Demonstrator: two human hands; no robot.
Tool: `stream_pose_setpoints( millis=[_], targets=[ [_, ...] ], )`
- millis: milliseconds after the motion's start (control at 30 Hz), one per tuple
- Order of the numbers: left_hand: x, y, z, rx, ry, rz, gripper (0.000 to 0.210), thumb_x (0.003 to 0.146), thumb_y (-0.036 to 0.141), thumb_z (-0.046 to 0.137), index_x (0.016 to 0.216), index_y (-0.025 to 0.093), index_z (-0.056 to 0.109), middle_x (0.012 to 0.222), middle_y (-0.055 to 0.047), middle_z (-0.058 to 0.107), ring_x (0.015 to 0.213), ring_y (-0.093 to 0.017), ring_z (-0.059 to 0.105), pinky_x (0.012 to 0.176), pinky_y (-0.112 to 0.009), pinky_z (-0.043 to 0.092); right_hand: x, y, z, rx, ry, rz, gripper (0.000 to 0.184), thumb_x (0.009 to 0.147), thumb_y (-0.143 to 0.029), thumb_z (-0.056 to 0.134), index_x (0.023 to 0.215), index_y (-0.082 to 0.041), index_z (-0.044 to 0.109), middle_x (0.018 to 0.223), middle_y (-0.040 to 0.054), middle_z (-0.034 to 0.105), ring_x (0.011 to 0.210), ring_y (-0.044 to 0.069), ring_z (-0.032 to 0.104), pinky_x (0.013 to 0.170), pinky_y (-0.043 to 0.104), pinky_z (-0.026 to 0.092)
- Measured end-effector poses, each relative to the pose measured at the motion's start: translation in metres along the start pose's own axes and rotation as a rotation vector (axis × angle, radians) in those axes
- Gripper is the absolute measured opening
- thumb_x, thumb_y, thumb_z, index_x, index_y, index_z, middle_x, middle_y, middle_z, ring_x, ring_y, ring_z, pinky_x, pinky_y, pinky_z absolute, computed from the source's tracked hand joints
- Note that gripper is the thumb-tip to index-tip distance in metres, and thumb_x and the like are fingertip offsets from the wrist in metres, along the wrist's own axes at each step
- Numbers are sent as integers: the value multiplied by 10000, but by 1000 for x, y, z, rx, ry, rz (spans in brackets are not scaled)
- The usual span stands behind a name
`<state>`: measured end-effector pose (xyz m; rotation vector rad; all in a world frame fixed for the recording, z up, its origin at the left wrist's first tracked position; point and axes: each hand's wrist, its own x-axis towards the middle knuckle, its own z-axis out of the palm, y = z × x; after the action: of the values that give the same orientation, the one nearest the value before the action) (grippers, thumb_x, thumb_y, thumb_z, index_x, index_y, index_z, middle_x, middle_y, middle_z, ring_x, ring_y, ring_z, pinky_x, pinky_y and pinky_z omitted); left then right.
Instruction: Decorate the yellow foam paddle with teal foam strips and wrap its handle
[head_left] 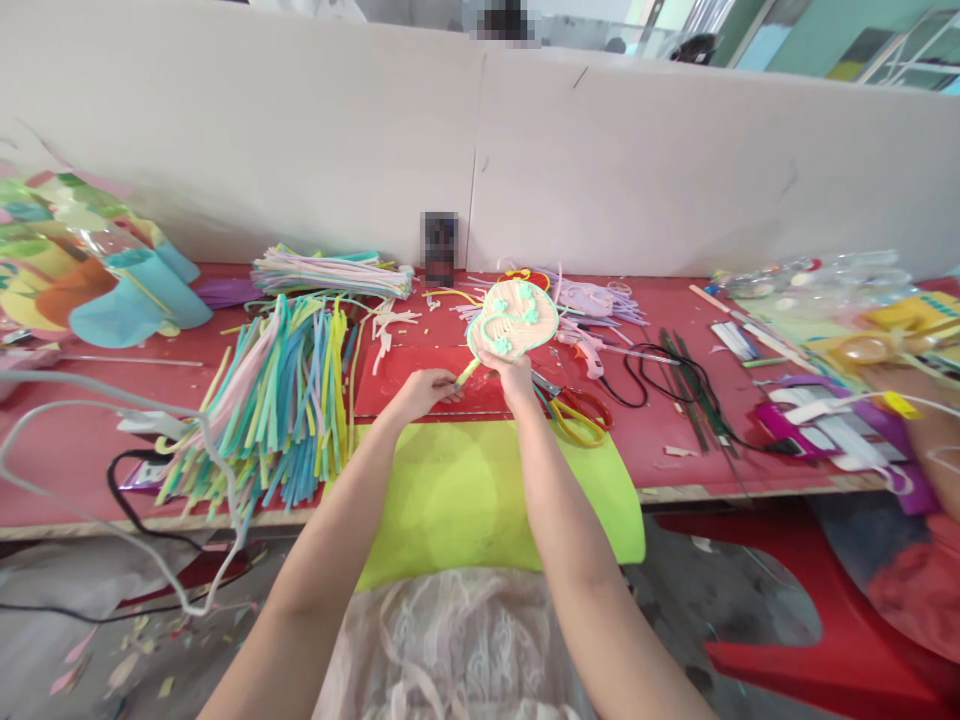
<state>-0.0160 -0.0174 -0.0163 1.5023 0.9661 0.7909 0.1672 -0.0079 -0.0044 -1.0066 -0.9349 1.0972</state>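
Observation:
Above the red board, both of my hands hold a round pipe-cleaner fan (517, 318). Its face is pale peach with mint-green curls and small flower shapes, and its short handle is yellow-green. My right hand (510, 372) grips the lower rim of the disc where the handle joins. With closed fingertips, my left hand (433, 391) pinches the handle's lower end. Just right of my right hand lie scissors (581, 415) with yellow and red handles. A pink glue gun (587, 352) rests behind them.
Bundles of coloured pipe cleaners (281, 400) fill the table's left side. Lilac pipe cleaners (600, 298) lie behind the fan. A yellow-green sheet (480, 490) hangs over the front edge. Black cable (694, 375) loops at right, near a purple-and-white box (832, 425). Another person's arm (919, 410) shows far right.

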Motion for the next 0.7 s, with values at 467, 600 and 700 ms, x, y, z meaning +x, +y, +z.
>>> stream_pose_setpoints(
  millis=[467, 600, 700],
  targets=[
    [-14, 22, -10, -200, -164, -208, 184, 809, 261, 591, 912, 113, 554, 970, -143, 696, 833, -185, 681, 828, -353, 525, 0, -1, -2, 67, -47, 63, 356, 522, -345, 752, 822, -167, 676, 826, 13, 693, 665, 143, 619, 466, 219, 451],
    [-13, 19, -11, -200, -191, -192, 181, 808, 262, 591, 914, 123, 544, 982, -144, 693, 856, -195, 679, 826, -360, 525, 0, 0, -3, 66, -50, 69, 366, 531, -347, 747, 843, -170, 673, 854, 18, 692, 668, 141, 616, 463, 213, 444],
    [-12, 18, -11, -182, -195, -178, 170, 808, 255, 587, 905, 122, 543, 971, -145, 695, 839, -195, 682, 808, -356, 530, 1, 1, -3, 65, -58, 75, 373, 535, -338, 747, 857, -169, 669, 871, 27, 692, 672, 141, 615, 460, 206, 441]
  ],
)
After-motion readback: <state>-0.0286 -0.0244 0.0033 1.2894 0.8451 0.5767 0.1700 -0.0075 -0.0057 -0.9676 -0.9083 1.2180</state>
